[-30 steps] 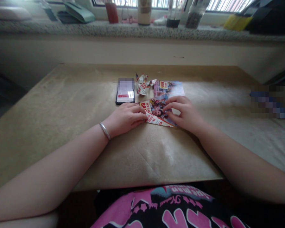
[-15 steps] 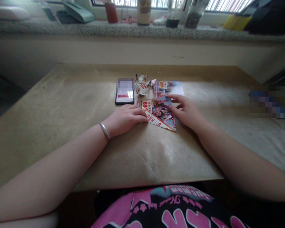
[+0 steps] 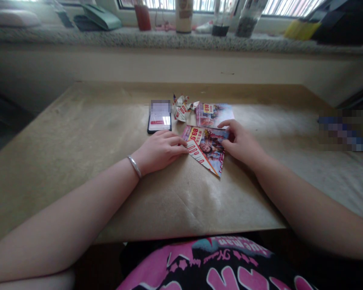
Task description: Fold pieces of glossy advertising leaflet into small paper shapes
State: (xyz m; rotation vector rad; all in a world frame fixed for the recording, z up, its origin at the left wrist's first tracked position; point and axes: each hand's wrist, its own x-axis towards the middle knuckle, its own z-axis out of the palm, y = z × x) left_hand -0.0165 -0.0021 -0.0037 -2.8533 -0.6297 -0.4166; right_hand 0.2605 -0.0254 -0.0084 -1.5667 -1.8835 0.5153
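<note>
Black phone (image 3: 159,121) and crumpled paper (image 3: 180,110) lie beyond the folded flyer (image 3: 207,150) (right hand (image 3: 238,141) spread, left hand's (image 3: 159,151) grip unclear).

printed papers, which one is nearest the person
The multicoloured paper with a diagonal white flap; the rectangular pastel sheet and crumpled white wad lie farther back.

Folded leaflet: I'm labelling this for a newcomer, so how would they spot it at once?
On the table below the windowsill, look between the left hand and right hand. The folded leaflet lies there; unlike the printed sheet behind it, it shows a diagonal white flap with red lettering.
</note>
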